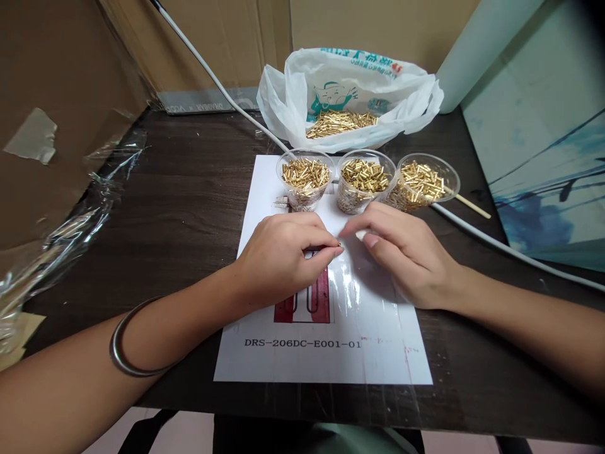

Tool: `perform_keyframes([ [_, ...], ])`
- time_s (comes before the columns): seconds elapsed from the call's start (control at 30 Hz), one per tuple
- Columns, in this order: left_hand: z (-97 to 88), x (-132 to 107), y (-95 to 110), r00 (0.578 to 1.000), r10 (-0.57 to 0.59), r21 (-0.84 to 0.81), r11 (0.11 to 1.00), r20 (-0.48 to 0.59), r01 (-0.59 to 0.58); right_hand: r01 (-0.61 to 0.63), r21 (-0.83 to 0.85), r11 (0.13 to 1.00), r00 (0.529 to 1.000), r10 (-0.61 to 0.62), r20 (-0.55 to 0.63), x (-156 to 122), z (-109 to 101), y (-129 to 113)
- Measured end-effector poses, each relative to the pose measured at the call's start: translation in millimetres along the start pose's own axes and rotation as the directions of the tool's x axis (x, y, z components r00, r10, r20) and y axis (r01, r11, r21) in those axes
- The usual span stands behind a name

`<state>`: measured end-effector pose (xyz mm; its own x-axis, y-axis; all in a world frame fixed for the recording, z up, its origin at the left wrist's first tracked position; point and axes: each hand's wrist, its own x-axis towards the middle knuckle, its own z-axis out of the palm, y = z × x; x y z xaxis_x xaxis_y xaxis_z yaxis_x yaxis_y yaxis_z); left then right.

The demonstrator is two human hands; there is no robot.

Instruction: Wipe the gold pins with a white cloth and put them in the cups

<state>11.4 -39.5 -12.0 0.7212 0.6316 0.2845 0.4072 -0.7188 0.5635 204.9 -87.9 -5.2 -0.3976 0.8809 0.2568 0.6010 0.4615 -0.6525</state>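
My left hand (290, 252) is closed in a pinch, thumb against index finger. A tiny brass-coloured piece (339, 244) shows its end at those fingertips; the rest is hidden. Just to the right, my right hand (409, 252) has its index finger stretched toward the pinch, with the thumb apart from it. Nothing shows between the right thumb and index finger. Both hands are over a white printed sheet (293, 366). Behind them stand a left plastic cup (305, 200), a middle cup (352, 200) and a right cup (452, 180), all filled with small brass-coloured tubes or pins.
A white plastic bag (283, 107) holding many longer brass-coloured pins sits at the back. A white cable (222, 88) runs behind the cups to the right. A thin wooden stick (475, 207) lies by the right cup. Cardboard (57, 126) with clear film borders the dark table (189, 189).
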Motion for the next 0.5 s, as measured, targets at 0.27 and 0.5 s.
perform_keyframes([
  [0.27,-0.8,-1.6,1.7,1.0,-0.014,-0.011,1.0,0.003,0.014,-0.224,0.153,0.962,0.969,0.237,-0.07,-0.5,5.9,5.0],
  [0.5,-0.2,-2.0,1.8,1.0,-0.001,0.0,1.0,-0.008,0.001,-0.102,0.091,0.991,0.993,0.106,-0.041,3.2,4.0,1.7],
])
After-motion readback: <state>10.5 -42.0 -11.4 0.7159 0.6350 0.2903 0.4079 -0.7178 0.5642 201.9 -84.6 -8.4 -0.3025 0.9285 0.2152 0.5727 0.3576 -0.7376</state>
